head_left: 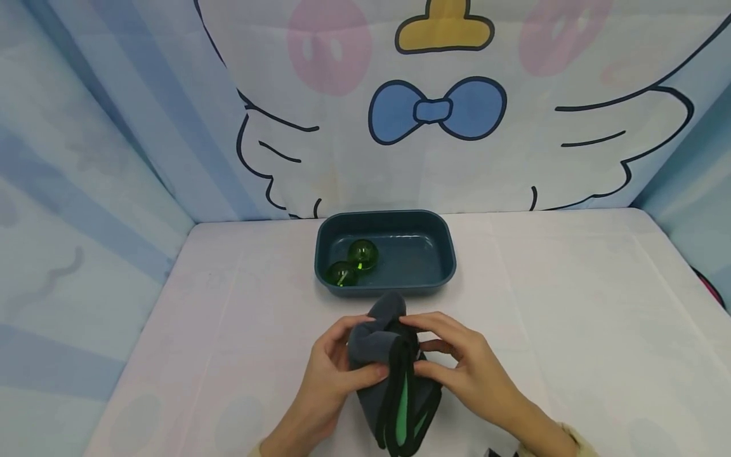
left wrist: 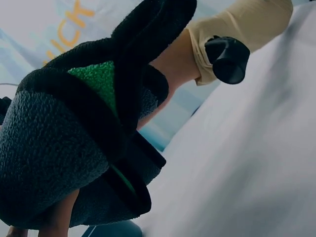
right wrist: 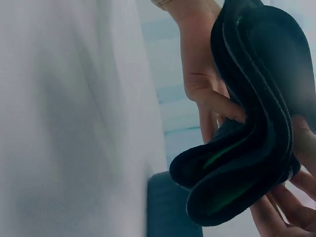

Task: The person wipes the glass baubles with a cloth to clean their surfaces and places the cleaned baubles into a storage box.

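Observation:
A folded towel (head_left: pixel 374 368), dark grey-blue with black edging and green inner faces, is held between both hands a little in front of the tray. My left hand (head_left: pixel 325 374) grips its left side, thumb on the near face and fingers around behind. From the right, my right hand (head_left: pixel 465 362) pinches the black-edged layers between thumb and fingers. Close up in the left wrist view, the fuzzy towel (left wrist: pixel 49 143) hides most of the left hand. Its stacked, curved layers show in the right wrist view, with the left hand (right wrist: pixel 200 74) behind them.
Just beyond the towel, a dark teal tray (head_left: pixel 411 289) stands near the table's back edge. Two clear green balls (head_left: pixel 362 254) lie in its left part. Printed cloth walls (head_left: pixel 342 158) enclose the white table (head_left: pixel 571 317) at the back and sides.

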The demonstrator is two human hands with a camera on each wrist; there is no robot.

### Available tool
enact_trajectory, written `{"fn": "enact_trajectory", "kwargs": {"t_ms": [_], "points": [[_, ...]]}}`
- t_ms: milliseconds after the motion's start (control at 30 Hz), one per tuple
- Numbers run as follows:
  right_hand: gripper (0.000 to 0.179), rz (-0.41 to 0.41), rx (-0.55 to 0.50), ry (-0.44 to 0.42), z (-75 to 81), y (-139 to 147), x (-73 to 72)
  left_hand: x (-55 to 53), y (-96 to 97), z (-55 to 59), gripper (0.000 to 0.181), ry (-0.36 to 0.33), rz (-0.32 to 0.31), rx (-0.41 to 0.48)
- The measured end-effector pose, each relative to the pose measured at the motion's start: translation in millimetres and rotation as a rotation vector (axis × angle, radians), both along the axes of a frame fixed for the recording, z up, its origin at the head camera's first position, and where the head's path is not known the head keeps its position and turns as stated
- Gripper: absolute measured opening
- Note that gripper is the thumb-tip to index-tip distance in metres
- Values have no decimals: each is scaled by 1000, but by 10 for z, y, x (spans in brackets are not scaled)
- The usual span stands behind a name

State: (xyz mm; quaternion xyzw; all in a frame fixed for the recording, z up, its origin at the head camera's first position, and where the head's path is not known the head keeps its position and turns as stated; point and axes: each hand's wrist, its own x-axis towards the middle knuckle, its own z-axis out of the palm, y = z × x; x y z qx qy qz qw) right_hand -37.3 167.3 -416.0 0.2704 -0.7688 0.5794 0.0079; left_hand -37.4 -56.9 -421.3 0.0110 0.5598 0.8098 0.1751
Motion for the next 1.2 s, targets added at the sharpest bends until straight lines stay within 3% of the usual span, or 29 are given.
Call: {"fn": "enact_trajectory", "kwargs": {"t_ms": [167, 300, 533, 667, 833, 1033, 1200], "points": [[49, 69, -50, -101, -1, 22, -21, -1, -5, -6, 62, 35, -22, 8], [48, 71, -42, -154, -11, 32, -24, 2, -1, -17, 62, 39, -21, 8], [59, -2, 115, -24, -30, -3, 24, 1, 12, -10, 63, 18, 28, -4], [68, -27, 127, 65, -44, -18, 27, -10, 16, -1, 62, 25, 56, -7], [66, -40, 131, 160, -59, -22, 18, -4, 19, -1, 61, 18, 51, 2], [64, -32, 119, 202, -64, -14, 2, 0, 15, 4, 59, 19, 31, 0], [61, -17, 94, 181, -59, -21, -21, -5, -2, 5, 58, 56, 18, 5]]}}
